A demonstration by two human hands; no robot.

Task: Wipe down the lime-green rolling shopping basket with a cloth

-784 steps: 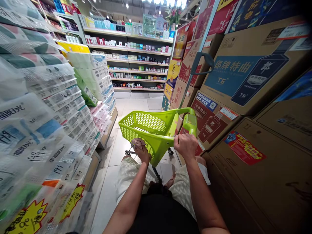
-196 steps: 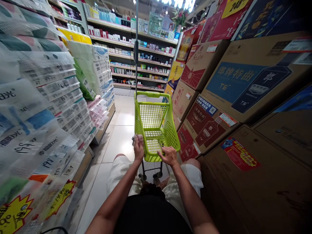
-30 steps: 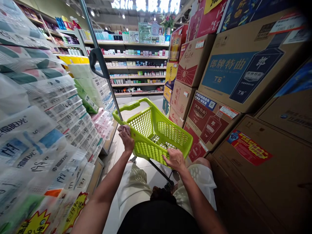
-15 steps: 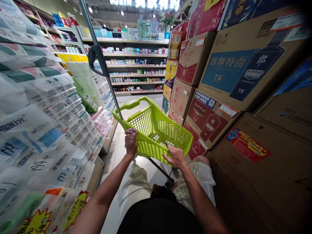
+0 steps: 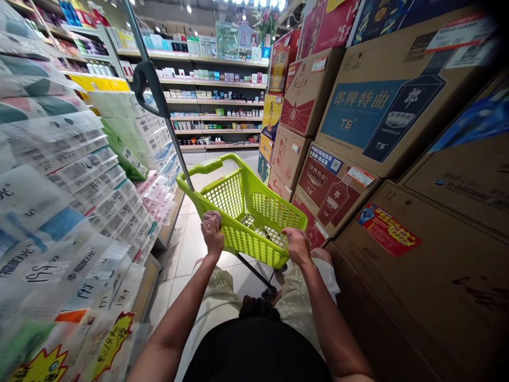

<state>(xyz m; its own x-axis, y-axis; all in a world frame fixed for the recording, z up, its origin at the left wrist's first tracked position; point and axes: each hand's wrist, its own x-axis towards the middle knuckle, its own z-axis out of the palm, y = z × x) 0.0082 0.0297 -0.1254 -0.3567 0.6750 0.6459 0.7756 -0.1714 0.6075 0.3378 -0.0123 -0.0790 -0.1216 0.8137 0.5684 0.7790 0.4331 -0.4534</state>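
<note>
A lime-green shopping cart basket (image 5: 254,246) with lattice walls sits in front of my legs, turned at an angle, with nothing inside it. My left hand (image 5: 213,236) is closed around a crumpled pinkish-grey cloth (image 5: 212,215) and presses it to the near rim, close to the basket's left end. At the near right corner, the curled fingers of my right hand (image 5: 299,246) grip the rim; my fingertips are partly hidden. A grey upright pole with a dark looped handle (image 5: 151,87) rises from the cart's left end.
Stacked liquor cartons (image 5: 358,111) crowd the right side. Plastic-wrapped paper packs (image 5: 87,185) with handwritten prices are piled on the left. Shelves of small boxes and bottles (image 5: 218,101) stand across the far end, beyond the tiled floor (image 5: 175,257).
My right hand has slid rightward along the near rim toward the corner. My left hand stays at the left part with the cloth. The view has shifted slightly.
</note>
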